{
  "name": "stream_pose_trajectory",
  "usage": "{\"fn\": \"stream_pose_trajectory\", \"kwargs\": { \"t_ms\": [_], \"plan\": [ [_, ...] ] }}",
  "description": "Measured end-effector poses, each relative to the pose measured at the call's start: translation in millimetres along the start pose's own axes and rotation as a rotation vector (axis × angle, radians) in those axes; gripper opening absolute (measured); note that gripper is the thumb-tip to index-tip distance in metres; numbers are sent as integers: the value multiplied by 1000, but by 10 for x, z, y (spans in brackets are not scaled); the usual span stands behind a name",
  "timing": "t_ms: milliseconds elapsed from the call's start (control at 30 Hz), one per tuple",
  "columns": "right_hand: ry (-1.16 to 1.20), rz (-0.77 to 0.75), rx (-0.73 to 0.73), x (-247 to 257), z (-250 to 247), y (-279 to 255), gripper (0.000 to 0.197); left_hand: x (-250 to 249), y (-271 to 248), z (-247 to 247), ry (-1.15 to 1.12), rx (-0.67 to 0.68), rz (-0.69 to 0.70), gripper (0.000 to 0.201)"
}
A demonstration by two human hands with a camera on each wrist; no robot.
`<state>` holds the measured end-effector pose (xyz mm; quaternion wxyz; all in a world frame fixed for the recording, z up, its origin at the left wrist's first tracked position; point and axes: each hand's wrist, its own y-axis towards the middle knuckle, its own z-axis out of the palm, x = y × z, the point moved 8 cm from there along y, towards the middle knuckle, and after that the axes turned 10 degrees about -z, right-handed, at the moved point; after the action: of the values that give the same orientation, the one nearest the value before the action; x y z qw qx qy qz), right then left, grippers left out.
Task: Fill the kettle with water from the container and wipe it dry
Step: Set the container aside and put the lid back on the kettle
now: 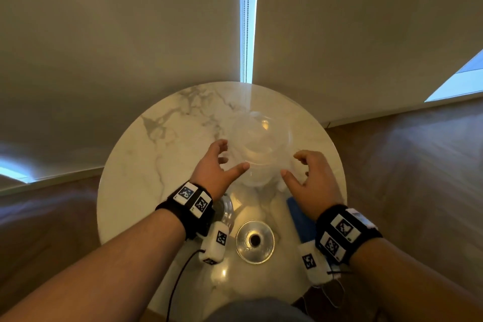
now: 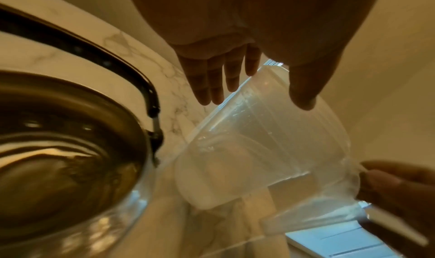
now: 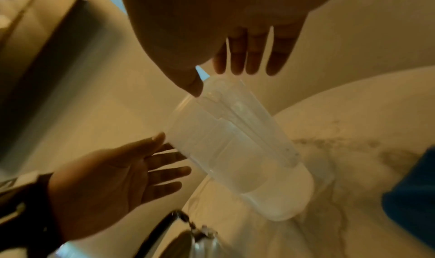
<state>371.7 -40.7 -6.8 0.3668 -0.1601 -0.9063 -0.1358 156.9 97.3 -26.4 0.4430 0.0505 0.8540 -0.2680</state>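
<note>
My left hand (image 1: 213, 165) and right hand (image 1: 311, 178) flank the clear plastic container (image 1: 261, 149), which stands upright on the round marble tabletop (image 1: 136, 165) with water in its lower part. Both hands are spread, fingers loosely bent toward the container's sides, holding nothing; in the wrist views the fingertips sit close to its wall, but I cannot tell whether they touch it. The glass kettle (image 2: 70, 159), with its dark handle, stands nearer to me than the container, mostly hidden under my left wrist. Its round metal lid (image 1: 254, 240) lies on the tabletop nearer still, and a blue cloth (image 1: 300, 219) lies right of the lid, beneath my right wrist.
</note>
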Motion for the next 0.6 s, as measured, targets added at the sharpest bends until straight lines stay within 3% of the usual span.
{"fn": "stream_pose_trajectory", "kwargs": {
  "t_ms": [100,200,300,467,600],
  "plan": [
    [-62,-257,17,249,-63,-209,27,246,-266,-64,155,-34,13,47],
    [-74,-293,391,257,422,-521,11,538,-624,-57,300,-43,67,24],
    [-124,-279,707,86,989,-864,21,913,-1022,34,418,-28,13,19],
    [-228,-325,790,-101,1518,-1037,33,1617,-1541,145,501,-18,-124,21],
    [-306,-390,859,-133,1662,-1052,22,1989,-1816,122,455,-7,-189,16]
  ]
}}
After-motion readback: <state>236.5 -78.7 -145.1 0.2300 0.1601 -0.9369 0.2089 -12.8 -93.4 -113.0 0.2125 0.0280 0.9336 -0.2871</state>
